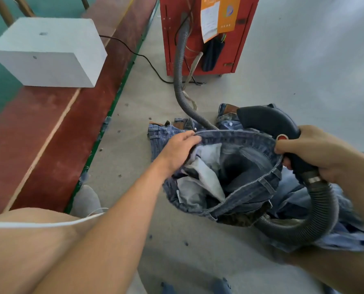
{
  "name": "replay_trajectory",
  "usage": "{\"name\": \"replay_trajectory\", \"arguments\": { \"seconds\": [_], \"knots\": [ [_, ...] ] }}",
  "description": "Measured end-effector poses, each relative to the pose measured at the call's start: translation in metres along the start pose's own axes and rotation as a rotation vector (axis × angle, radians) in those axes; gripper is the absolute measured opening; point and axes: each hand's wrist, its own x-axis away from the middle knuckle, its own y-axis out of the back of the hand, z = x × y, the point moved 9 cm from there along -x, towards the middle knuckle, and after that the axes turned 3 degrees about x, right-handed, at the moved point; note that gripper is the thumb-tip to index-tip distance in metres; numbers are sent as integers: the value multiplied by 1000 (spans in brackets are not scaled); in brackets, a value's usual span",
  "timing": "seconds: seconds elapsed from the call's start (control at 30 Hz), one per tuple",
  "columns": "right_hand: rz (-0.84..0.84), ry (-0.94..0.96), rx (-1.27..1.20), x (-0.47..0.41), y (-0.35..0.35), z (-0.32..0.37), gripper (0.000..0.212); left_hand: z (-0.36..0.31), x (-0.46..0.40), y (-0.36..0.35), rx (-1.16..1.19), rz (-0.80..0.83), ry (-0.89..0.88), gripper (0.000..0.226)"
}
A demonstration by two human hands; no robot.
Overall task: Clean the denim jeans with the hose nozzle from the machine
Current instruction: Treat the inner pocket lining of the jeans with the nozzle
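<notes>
Presently we are holding the denim jeans (236, 172) open at the waist on the concrete floor (177, 240), a short way in front of the red machine (206, 35). Our left hand (177, 149) is pinching the waistband on the side away from the hose nozzle (268, 122), fingers curled over the hem. Our right hand (317, 153) is grasping the nozzle's black handle, and it appears to be catching the opposite edge of the waistband as well, though we cannot confirm that. The ribbed hose (317, 211) is running from the machine, passing behind the jeans and looping back to the handle.

In our judgement, the step in hand is presenting the opening to the nozzle. Doing it well is calling for keeping the waistband taut between both hands, angling the nozzle mouth down into the opening, and keeping the hose loop off the cloth.

As a container, the jeans are showing pale pocket linings (206, 172) and dark inner denim; nothing loose is visible inside. More denim (162, 132) is lying beyond, nearer the machine.
</notes>
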Motion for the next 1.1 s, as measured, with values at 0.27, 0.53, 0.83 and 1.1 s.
{"name": "replay_trajectory", "arguments": {
  "seconds": [0.27, 0.53, 0.83, 1.1],
  "knots": [
    [-24, -12, 32, -16, 16, -1, 19, 29, 19, -20, 467, 112, 349, 36],
    [-169, -6, 4, -16, 29, -2, 16, 9, 35, -30, 573, 509, 330, 54],
    [-220, -19, -13, -8, 42, -5, 14, 38, 34, 9, -178, 442, 336, 32],
    [-208, -49, -40, -8, 41, -9, 14, 59, 34, 31, -123, 340, 384, 5]
  ]
}}
